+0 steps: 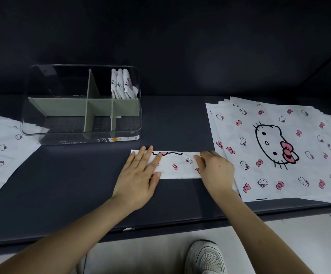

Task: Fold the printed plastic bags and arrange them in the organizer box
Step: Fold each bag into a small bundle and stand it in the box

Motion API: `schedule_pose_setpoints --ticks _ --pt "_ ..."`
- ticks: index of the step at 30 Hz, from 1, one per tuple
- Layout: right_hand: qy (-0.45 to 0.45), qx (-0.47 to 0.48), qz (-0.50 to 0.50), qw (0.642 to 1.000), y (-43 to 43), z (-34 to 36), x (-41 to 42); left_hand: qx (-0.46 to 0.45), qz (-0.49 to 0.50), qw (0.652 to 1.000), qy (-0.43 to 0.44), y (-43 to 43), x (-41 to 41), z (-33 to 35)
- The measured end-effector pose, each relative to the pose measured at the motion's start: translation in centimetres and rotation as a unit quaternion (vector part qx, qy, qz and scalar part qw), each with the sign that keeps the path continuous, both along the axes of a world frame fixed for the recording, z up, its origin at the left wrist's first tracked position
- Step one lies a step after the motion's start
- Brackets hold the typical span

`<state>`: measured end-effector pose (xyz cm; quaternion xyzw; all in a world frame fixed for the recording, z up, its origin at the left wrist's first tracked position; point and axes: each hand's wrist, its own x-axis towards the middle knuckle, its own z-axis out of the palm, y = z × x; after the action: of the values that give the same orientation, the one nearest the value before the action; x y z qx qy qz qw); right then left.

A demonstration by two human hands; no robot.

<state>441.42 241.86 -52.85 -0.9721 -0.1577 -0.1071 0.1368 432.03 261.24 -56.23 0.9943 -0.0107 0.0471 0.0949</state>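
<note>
Your left hand (pixel 140 171) lies flat, fingers straight and spread, pressing the left end of the folded bag (pixel 178 165); your right hand (pixel 215 169) has its fingers curled on the right end, pinching it. The folded bag lies as a narrow strip on the dark table (pixel 71 175), just in front of the clear organizer box (pixel 81 134), its right end at the edge of the stack of flat bags (pixel 279 145). Three folded bundles (pixel 121 84) stand upright in the box's back right compartment, and another flat bag (pixel 2 151) lies at the table's left, reaching the box's corner.
</note>
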Motion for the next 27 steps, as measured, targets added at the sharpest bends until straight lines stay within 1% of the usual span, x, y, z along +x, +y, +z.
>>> schedule_pose_setpoints --ticks 4,7,11,12,13,15,16,18,19,20,22,24,27 --pt "0.036 0.019 -0.037 0.998 -0.3 -1.0 0.4 -0.018 0.017 1.000 0.003 0.0 0.2 -0.1" --pt "0.046 0.009 -0.044 0.998 -0.2 -0.9 0.6 -0.032 0.034 0.999 0.009 0.0 0.4 0.1" --pt "0.080 -0.017 -0.059 0.995 0.1 -0.3 0.4 -0.014 0.035 0.999 0.013 -0.1 0.3 0.2" --pt "0.075 -0.033 -0.070 0.994 0.3 0.1 0.3 -0.009 0.034 0.999 0.014 -0.1 0.3 0.2" --pt "0.040 -0.059 -0.070 0.995 0.4 0.3 0.2 -0.005 0.034 0.999 0.016 -0.1 0.3 0.1" --pt "-0.032 -0.112 -0.047 0.992 1.2 0.5 -0.7 -0.005 0.033 0.999 0.018 -0.1 0.3 0.0" --pt "-0.036 -0.118 -0.008 0.992 1.7 0.2 -1.3 -0.008 0.033 0.999 0.016 -0.1 0.3 -0.1" --pt "0.016 -0.134 0.096 0.986 2.8 -0.7 -2.7 -0.012 0.031 0.999 0.013 -0.2 0.3 -0.2" --pt "0.046 -0.148 0.130 0.979 3.1 -1.2 -3.2 -0.011 0.030 0.999 0.013 -0.2 0.3 -0.2" --pt "0.077 -0.160 0.143 0.974 3.1 -1.7 -3.4 -0.009 0.028 0.999 0.014 -0.1 0.3 -0.2" --pt "0.102 -0.178 0.134 0.970 2.0 -2.0 -3.1 -0.003 0.023 1.000 0.016 0.0 0.4 -0.1" --pt "0.117 -0.175 0.111 0.971 0.1 -2.1 -3.0 0.005 0.011 1.000 0.019 0.2 0.5 0.1" --pt "0.101 -0.172 0.077 0.977 -1.8 -1.7 -3.2 0.015 -0.017 1.000 0.017 0.7 0.8 0.3"
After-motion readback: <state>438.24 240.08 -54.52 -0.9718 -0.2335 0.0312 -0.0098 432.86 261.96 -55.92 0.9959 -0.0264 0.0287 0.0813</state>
